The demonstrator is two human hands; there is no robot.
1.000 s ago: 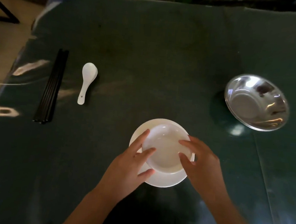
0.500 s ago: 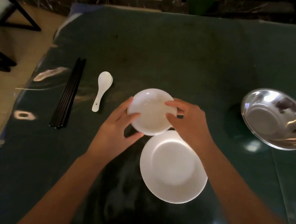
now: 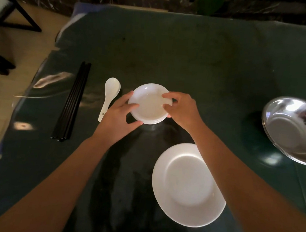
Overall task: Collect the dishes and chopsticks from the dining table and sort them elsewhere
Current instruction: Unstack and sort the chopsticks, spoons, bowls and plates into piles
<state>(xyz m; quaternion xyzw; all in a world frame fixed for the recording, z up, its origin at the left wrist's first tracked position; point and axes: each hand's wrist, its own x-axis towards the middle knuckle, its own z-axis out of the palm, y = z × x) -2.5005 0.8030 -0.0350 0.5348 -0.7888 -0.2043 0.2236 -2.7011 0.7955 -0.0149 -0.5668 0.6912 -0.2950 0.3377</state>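
Observation:
Both hands hold a small white bowl [image 3: 148, 104] low over the dark green table [image 3: 191, 59]. My left hand [image 3: 119, 118] grips its left rim and my right hand [image 3: 181, 109] grips its right rim. The bowl's edge looks layered, as if stacked. A white plate [image 3: 188, 184] lies nearer to me, between my forearms. Just left of the bowl rests a white soup spoon [image 3: 109, 94]. Several black chopsticks [image 3: 72, 100] lie side by side further left.
A shiny steel bowl [image 3: 294, 129] sits at the right edge of view. The table's left edge drops to a tiled floor, where a dark chair frame [image 3: 6, 19] stands. A wall and a green plant run behind the far edge.
Both hands lifted the small bowl off the white plate and carried it away from me and to the left, next to the spoon. The plate stayed where it was.

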